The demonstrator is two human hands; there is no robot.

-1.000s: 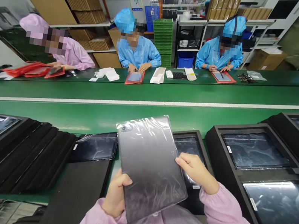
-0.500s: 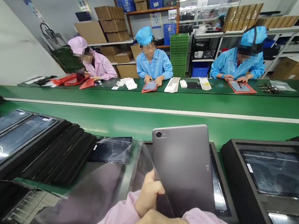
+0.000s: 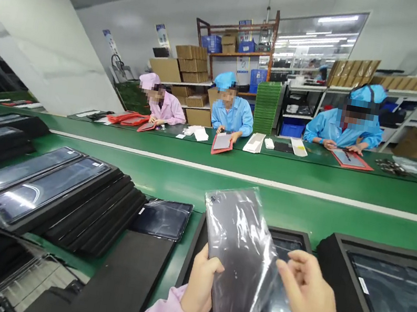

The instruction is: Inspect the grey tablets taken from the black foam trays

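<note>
A grey tablet is upright, its back and camera facing me, under a glossy clear plastic bag with wrinkles. My left hand grips its left edge, thumb across the back. At the right edge of the plastic, my right hand has its thumb and fingers curled together on the loose plastic. Behind and below lies a black foam tray with another tablet in it, screen up and partly covered by my hands.
Left, a stack of black foam trays bears two tablets; another tablet lies beside it. Right stands a foam tray with a wrapped tablet. Beyond the green conveyor, several co-workers sit; one handles a tablet on a red sheet.
The plastic now covers the tablet's back, which was bare before. My right hand has moved from low in front of the tablet to its right side. The view has tilted up.
</note>
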